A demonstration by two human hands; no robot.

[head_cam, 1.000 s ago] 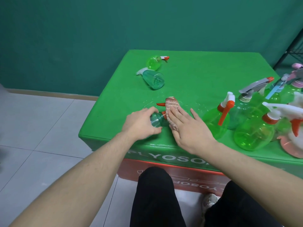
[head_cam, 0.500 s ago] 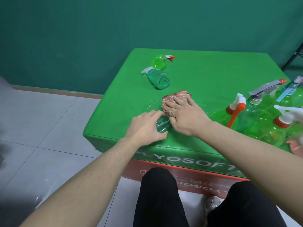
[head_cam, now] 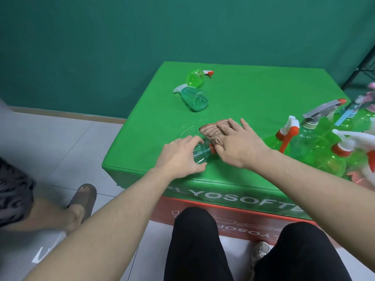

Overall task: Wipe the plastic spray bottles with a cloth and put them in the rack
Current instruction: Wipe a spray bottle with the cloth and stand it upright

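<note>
A small teal spray bottle point(head_cam: 199, 154) lies on its side near the front of the green table point(head_cam: 253, 94). My left hand point(head_cam: 180, 157) grips its body. My right hand point(head_cam: 239, 140) presses a striped brown cloth point(head_cam: 210, 128) flat over the bottle's orange-collared neck, and the spray head is hidden under the cloth. Two more bottles lie on their sides farther back: a teal one point(head_cam: 194, 97) and a bright green one point(head_cam: 194, 78).
Several upright green spray bottles point(head_cam: 316, 142) crowd the table's right side. A black wire rack point(head_cam: 361, 69) shows at the right edge. Another person's leg and sandal point(head_cam: 81, 199) stand on the tiled floor to the left. My knees are below the table front.
My right hand has slid the cloth along the bottle's head, away from me and then to the right. The left hand kept holding the bottle. A person's leg came into view at the left.
</note>
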